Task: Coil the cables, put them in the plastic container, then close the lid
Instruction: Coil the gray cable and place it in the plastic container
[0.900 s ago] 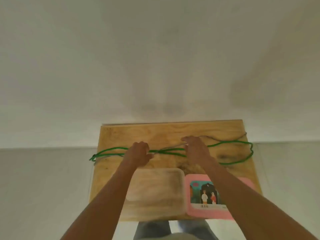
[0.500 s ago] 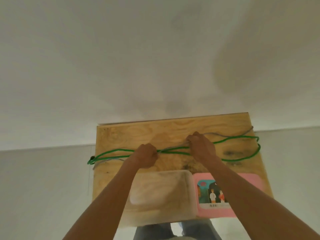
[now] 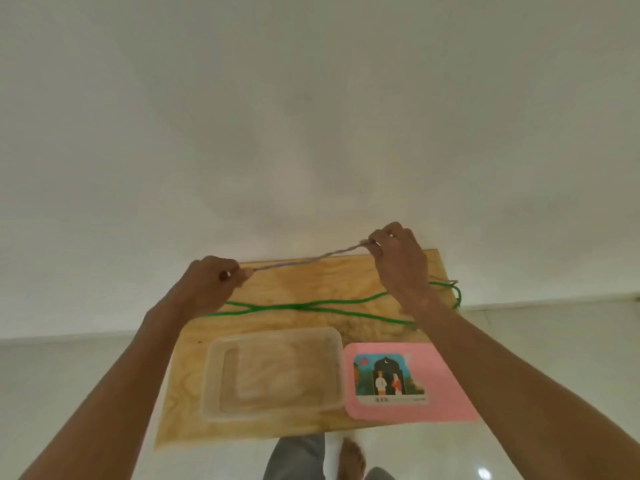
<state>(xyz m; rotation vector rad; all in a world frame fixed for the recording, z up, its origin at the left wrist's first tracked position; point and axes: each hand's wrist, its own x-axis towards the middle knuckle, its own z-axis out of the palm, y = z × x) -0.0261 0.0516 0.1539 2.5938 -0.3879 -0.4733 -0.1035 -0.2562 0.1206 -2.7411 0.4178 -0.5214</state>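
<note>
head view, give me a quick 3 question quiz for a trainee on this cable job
1. True or false: the green cable already lies in the clear container.
2. Which cable do the left hand and the right hand hold taut between them? A) green B) grey C) none
3. Fill in: the pink lid lies on the table to the ____ of the container.

Key
1. False: it lies on the table behind the container, which has no cable in it.
2. B: the grey cable, lifted off the table.
3. Right.
</note>
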